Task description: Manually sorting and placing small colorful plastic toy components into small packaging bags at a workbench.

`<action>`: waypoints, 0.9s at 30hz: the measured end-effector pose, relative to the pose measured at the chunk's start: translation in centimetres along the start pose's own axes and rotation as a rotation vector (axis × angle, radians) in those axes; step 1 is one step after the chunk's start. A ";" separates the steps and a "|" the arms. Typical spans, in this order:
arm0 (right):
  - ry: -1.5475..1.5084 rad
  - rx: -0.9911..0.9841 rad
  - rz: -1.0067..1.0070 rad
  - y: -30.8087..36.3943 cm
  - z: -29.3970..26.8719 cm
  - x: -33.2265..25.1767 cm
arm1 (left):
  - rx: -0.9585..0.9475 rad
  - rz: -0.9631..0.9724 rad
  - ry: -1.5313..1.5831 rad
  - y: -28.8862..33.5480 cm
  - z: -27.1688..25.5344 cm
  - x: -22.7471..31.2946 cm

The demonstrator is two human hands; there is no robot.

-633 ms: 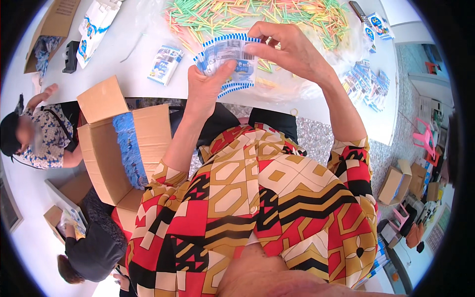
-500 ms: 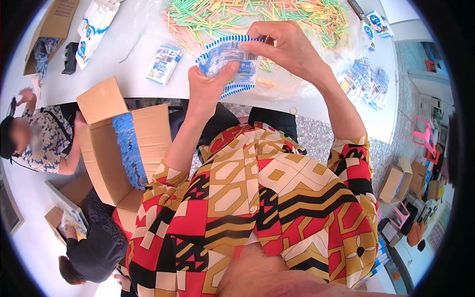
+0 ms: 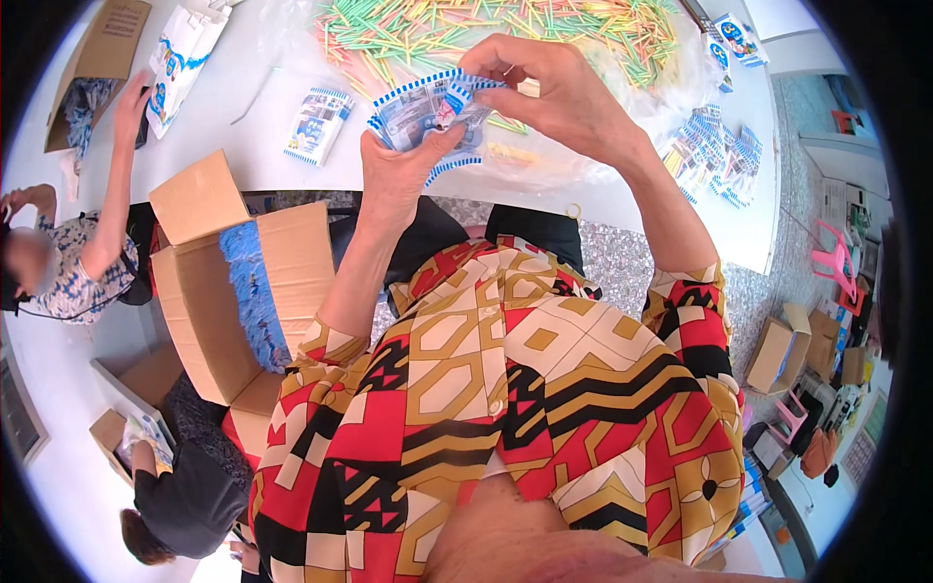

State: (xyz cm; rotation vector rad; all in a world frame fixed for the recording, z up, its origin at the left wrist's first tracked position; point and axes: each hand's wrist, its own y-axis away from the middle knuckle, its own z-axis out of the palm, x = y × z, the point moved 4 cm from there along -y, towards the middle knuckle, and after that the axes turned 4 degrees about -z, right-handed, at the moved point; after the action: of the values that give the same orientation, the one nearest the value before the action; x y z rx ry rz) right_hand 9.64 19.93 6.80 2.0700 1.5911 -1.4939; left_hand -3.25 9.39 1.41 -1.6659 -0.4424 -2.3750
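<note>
The desk (image 3: 219,160) is carrying a heap of coloured sticks (image 3: 466,27) at 12 o'clock. The left hand (image 3: 391,173) is clasping a fan of packets (image 3: 413,112) at the heap's 7 o'clock, its grip closed, thumb across the front (probably stopping them sliding apart). The right hand (image 3: 559,89) is pinching the fan's 1 o'clock corner, seemingly steadying it. The long axis is running roughly from 11 to 5 o'clock.

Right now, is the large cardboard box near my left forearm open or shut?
Open. The cardboard box has its flaps spread outward, and blue material shows inside.
</note>
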 end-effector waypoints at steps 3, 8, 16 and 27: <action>0.094 0.034 -0.023 -0.3 -0.5 -1.8 | 0.035 0.010 0.040 0.0 -0.2 -0.1; 0.223 0.119 -0.164 0.7 -0.6 -2.7 | 0.067 0.033 0.070 -0.1 -0.4 -0.1; 0.485 0.213 -0.391 1.8 1.1 -3.3 | 0.111 0.104 0.067 -0.2 0.1 -0.6; 0.037 0.281 0.032 1.3 -3.5 -0.2 | 0.131 0.040 0.057 -0.2 -1.0 -2.0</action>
State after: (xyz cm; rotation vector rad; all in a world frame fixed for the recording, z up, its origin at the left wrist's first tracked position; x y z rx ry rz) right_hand 12.80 21.40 8.12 2.2662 1.4217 -1.7654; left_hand -3.50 9.18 -0.76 -1.5323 -0.5368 -2.3049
